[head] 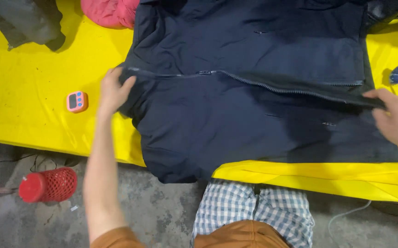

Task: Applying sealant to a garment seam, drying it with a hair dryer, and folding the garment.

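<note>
A dark navy zip jacket [235, 115] lies spread sideways on a yellow-covered table [29, 115], its zipper partly closed across the middle. My left hand [113, 90] pinches the jacket's left end by the collar, where the zipper line stops. My right hand [397, 118] grips the fabric at the right end, along the hem beside the zipper. One sleeve hangs over the table's front edge, above my checked shorts.
A small pink digital timer [77, 101] sits left of the jacket. A pink garment [110, 11] and a dark garment [24, 20] lie at the back left. A brush-like object [397, 76] sits at the right. A red mesh cylinder [48, 184] lies on the concrete floor.
</note>
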